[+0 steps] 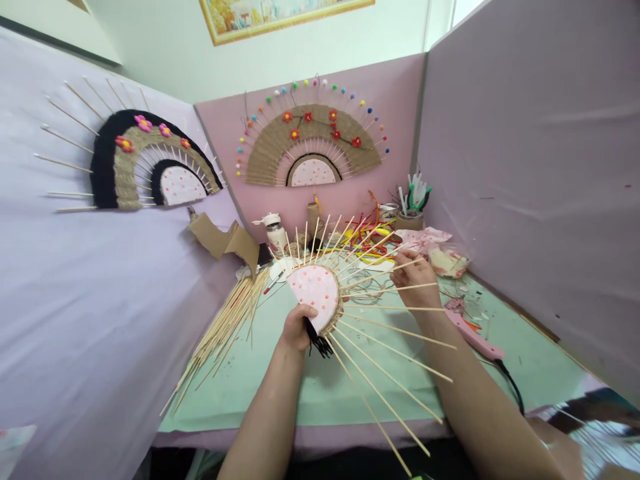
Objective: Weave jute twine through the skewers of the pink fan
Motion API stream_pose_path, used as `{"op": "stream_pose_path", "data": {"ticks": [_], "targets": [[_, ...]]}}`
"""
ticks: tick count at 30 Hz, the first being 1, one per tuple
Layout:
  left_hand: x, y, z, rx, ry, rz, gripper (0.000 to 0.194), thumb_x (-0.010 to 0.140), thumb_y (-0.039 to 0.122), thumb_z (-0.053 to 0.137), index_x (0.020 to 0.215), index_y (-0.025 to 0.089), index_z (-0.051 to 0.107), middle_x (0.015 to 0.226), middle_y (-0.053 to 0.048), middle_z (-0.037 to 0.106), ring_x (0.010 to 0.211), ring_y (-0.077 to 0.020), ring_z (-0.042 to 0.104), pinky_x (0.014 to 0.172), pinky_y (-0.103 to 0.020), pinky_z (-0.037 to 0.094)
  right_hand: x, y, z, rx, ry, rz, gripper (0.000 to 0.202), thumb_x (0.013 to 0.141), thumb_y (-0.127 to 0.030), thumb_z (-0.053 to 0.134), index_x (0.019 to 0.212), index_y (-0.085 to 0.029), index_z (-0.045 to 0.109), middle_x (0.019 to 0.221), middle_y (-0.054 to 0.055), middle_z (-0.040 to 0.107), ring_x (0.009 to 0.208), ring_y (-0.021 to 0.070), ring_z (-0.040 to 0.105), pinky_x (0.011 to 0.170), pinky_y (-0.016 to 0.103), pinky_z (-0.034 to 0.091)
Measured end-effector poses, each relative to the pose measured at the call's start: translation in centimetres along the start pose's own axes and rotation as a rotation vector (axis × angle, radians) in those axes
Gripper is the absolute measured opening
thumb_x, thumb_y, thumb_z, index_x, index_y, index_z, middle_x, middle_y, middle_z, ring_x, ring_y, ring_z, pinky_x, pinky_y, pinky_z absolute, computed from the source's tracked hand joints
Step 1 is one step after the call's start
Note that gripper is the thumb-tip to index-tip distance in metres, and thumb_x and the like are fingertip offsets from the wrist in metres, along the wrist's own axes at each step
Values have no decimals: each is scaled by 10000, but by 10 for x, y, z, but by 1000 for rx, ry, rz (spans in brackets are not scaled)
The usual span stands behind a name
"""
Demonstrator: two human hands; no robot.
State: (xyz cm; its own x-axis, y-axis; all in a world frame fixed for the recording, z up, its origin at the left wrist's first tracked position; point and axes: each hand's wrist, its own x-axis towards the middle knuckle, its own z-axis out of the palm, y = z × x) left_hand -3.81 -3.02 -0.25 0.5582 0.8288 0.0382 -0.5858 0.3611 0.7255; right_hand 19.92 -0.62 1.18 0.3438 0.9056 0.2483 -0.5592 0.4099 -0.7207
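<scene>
My left hand grips the lower edge of a half-round fan base covered in pink spotted cloth and rimmed with twine. Long thin wooden sticks radiate from its curved edge. A black yarn tassel hangs beside my left thumb. Among the stick ends on the right, my right hand is closed in a pinch. What lies between those fingertips, a stick or a strand of twine, I cannot make out. Behind the sticks lies loose twine on the table.
A bundle of wooden sticks and a red pen lie left. A pink glue gun with a black cord lies right. Farther back are a white bottle, coloured pipe cleaners and a tool pot. Two finished fans hang on the partitions.
</scene>
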Motion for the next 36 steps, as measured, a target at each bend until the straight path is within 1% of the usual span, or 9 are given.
{"op": "stream_pose_path", "data": {"ticks": [5, 10, 15, 19, 24, 26, 30, 33, 36], "targets": [[2, 8, -4, -32, 78, 31, 712, 555, 134, 473, 1260, 48, 424, 1056, -186, 640, 851, -274, 640, 608, -327, 525, -2, -11, -4, 101, -110, 67, 231, 667, -284, 702, 845, -232, 564, 552, -84, 434, 409, 28, 326, 418, 167, 322], [3, 13, -6, -41, 97, 29, 720, 580, 127, 464, 1291, 49, 379, 1063, -186, 637, 827, -259, 645, 551, -291, 518, -5, -18, -4, 160, -190, -37, 217, 654, -223, 702, 836, -246, 586, 599, -70, 489, 448, 34, 354, 486, 186, 376], [2, 12, -6, -33, 96, -20, 731, 570, 104, 460, 1295, 59, 377, 1051, -175, 644, 777, -238, 653, 548, -278, 516, -3, -19, -4, 172, -145, -80, 187, 645, -200, 699, 789, -243, 587, 648, -63, 551, 451, 28, 368, 489, 188, 376], [0, 11, -8, -31, 26, -45, 717, 547, 110, 489, 1255, 24, 416, 1005, -187, 656, 759, -228, 648, 489, -226, 485, -1, -17, -3, 164, -59, -32, 205, 607, -190, 725, 742, -229, 576, 659, -62, 578, 432, 18, 363, 467, 177, 365], [-3, 7, -9, -29, -83, -72, 770, 527, 141, 510, 1283, 49, 399, 1019, -185, 653, 784, -252, 645, 483, -236, 475, 4, -3, -4, 51, 29, 78, 265, 544, -212, 762, 708, -190, 554, 639, -40, 586, 432, 22, 382, 423, 163, 323], [-5, 3, -6, -32, -130, -102, 775, 528, 153, 514, 1288, 60, 399, 1024, -179, 652, 796, -254, 644, 504, -247, 479, 5, 4, -5, -29, 43, 56, 276, 541, -238, 764, 710, -179, 554, 616, -33, 584, 433, 28, 388, 415, 164, 301], [-8, -12, 6, -29, -230, -169, 742, 475, 145, 539, 1207, 34, 484, 962, -180, 669, 838, -270, 640, 646, -300, 495, 1, 14, -1, -299, 63, -56, 270, 569, -303, 747, 722, -174, 566, 609, -18, 590, 459, 58, 422, 426, 187, 301], [-8, -23, 13, -9, -313, -248, 708, 462, 152, 549, 1159, 31, 522, 894, -187, 680, 747, -282, 652, 613, -328, 484, -4, 17, 5, -432, 53, -97, 228, 586, -289, 733, 704, -169, 579, 598, -8, 588, 483, 79, 444, 436, 205, 300], [-6, -28, 17, -4, -332, -273, 704, 469, 152, 543, 1163, 38, 517, 856, -181, 686, 709, -278, 657, 597, -329, 477, -6, 17, 7, -453, 83, -127, 196, 592, -260, 728, 679, -166, 580, 565, -12, 567, 481, 83, 433, 451, 219, 304]]}}
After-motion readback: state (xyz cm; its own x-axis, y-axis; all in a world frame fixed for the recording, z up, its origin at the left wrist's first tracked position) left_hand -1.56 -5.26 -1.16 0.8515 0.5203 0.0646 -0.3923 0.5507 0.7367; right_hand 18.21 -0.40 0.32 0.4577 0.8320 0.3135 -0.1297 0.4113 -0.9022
